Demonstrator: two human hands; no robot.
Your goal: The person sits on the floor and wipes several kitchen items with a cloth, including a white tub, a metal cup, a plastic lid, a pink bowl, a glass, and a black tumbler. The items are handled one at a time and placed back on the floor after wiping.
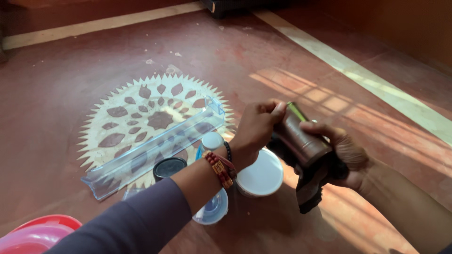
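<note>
My left hand [256, 127] grips the upper end of a dark brown cylindrical bottle [301, 141] with a greenish top. My right hand [346, 153] holds the bottle from below through a dark cloth [310, 186] that wraps its lower part and hangs down. Both hands are above a red floor. Beaded bracelets sit on my left wrist.
A long clear plastic shelf tray [150, 150] lies across a cream flower pattern on the floor. Near it stand a dark-lidded jar [168, 168], a white-lidded tub [261, 176], a clear bottle [210, 142] and a clear lid [213, 210]. A pink-red basin [35, 233] is at lower left.
</note>
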